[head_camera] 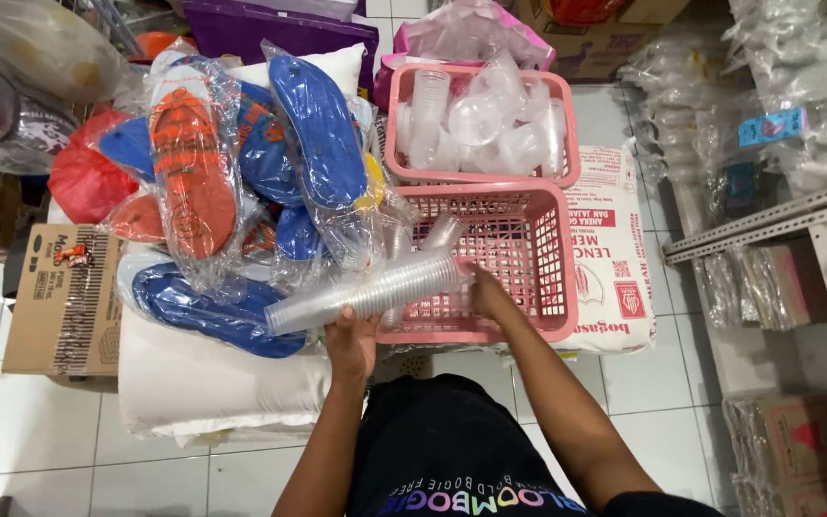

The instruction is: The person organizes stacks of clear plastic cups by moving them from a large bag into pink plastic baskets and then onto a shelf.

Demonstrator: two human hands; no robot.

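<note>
Over the white sack at 6 o'clock, the left hand (351, 343) is gripping the long nested stack of clear plastic cups (368, 292) from beneath, fingers closed around its middle. The right hand (490, 290) is resting on the stack's inner end inside the near pink plastic basket (552, 287); I cannot tell whether it is grasping. That stack looks light, slick and bendy, so holding both ends would suit it. At 12 o'clock, 1 more pink basket of loose clear cups (480, 120) is sitting. At 10 o'clock, bagged blue and orange sandals (241, 163) are crowding close.
</note>
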